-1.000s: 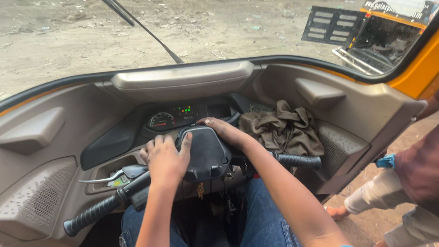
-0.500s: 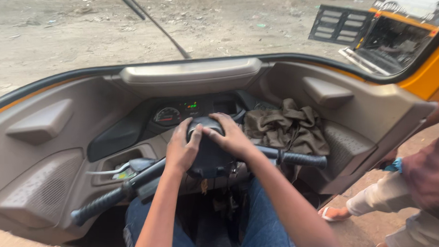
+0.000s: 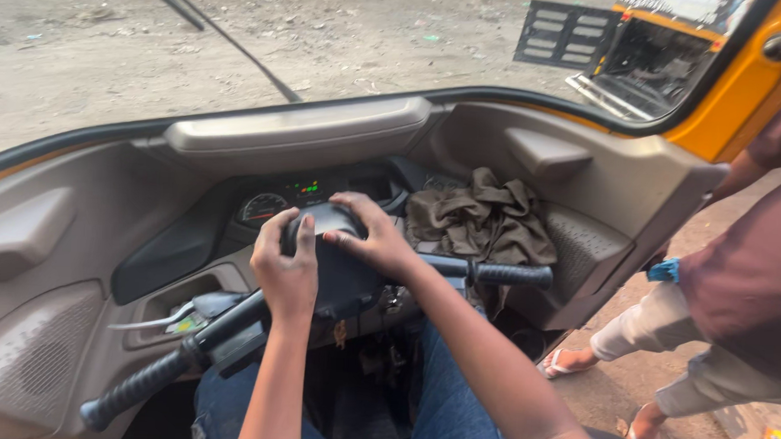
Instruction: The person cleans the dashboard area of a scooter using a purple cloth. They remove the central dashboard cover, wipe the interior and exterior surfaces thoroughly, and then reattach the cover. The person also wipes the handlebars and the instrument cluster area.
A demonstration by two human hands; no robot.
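I sit inside a three-wheeler cab behind a black handlebar (image 3: 231, 326). My left hand (image 3: 286, 272) and my right hand (image 3: 368, 236) both rest on the black centre cover (image 3: 341, 278) of the handlebar, fingers curled over its top edge. The left grip (image 3: 134, 388) and the right grip (image 3: 510, 274) are free of my hands. Behind the cover the instrument cluster (image 3: 283, 203) shows a dial and small green lights.
A crumpled brown cloth (image 3: 481, 218) lies on the grey dashboard (image 3: 79, 226) to the right. A wiper arm (image 3: 224, 41) crosses the windscreen. Another person in a maroon top (image 3: 743, 275) and sandals stands outside on the right. A yellow vehicle (image 3: 665, 47) is parked ahead.
Both hands have slid up from the lower sides of the centre cover to its top edge. The view has shifted slightly left and closer.
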